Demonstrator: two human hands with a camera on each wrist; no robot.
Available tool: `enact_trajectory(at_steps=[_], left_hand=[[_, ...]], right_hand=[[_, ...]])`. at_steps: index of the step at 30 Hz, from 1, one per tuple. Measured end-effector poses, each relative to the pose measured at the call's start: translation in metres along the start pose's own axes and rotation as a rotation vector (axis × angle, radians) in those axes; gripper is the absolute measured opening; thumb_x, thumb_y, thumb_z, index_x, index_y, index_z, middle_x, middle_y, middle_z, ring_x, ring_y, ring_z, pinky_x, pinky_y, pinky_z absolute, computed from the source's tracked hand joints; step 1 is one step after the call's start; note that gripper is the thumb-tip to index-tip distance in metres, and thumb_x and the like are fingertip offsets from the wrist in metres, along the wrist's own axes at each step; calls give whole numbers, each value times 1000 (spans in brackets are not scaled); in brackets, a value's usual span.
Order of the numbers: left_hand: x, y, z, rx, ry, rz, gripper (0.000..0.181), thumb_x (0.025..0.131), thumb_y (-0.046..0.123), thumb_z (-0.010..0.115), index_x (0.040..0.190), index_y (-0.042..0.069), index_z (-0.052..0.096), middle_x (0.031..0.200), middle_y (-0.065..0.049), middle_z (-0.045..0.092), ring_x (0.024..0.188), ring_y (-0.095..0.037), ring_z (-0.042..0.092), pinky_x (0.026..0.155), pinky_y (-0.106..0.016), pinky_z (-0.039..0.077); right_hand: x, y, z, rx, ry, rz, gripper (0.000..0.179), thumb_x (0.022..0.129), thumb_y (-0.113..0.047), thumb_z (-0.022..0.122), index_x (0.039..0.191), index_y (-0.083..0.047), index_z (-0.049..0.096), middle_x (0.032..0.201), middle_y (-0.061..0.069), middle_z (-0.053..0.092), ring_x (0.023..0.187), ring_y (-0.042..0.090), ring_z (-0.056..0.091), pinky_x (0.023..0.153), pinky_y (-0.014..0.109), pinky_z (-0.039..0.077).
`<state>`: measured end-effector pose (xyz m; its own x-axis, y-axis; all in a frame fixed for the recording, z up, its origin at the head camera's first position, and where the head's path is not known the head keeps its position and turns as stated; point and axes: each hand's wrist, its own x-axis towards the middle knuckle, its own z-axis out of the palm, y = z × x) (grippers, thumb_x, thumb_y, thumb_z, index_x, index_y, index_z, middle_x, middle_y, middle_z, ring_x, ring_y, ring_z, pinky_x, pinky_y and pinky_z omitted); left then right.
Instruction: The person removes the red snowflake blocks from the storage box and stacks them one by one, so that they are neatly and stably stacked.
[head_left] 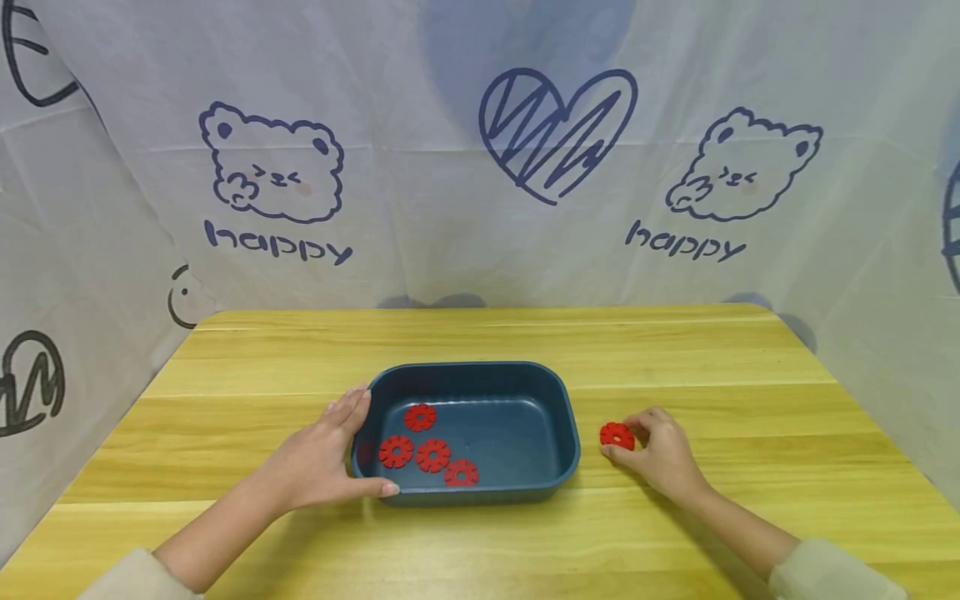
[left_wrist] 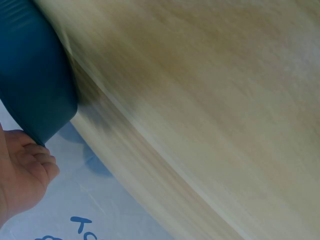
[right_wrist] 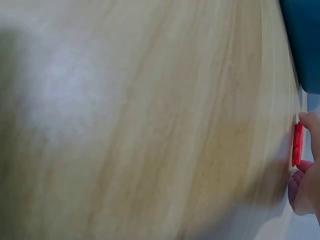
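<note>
Red disc (head_left: 608, 435), pinched by its edge in right hand (head_left: 663, 454), blue tray (head_left: 513, 492) gripped by left hand (head_left: 326, 454)

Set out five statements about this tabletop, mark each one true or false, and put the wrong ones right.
1. Four red discs lie inside the blue bin. True.
2. The right hand is empty. False: it pinches at least one red disc between thumb and fingers, outside the bin.
3. The left hand touches the bin. True.
4. A lid covers the bin. False: the bin is open on top, with the discs showing inside.
5. The cloth behind the table bears a heart drawing. True.
</note>
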<state>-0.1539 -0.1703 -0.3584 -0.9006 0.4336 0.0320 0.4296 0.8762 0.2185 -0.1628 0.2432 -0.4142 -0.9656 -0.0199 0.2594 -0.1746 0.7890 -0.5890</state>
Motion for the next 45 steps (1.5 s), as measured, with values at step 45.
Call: enact_trajectory(at_steps=[45], left_hand=[[0,-2,7,-13,6,-5,115,66,73,61,143,-6,28,150,-24,25,134,-46,30,92,-60,42]], right_hand=[[-9,15,-8,56,-41,-70,28,71,-8,79,93,5,68,87,8,59,75,12,52,60,19,44]])
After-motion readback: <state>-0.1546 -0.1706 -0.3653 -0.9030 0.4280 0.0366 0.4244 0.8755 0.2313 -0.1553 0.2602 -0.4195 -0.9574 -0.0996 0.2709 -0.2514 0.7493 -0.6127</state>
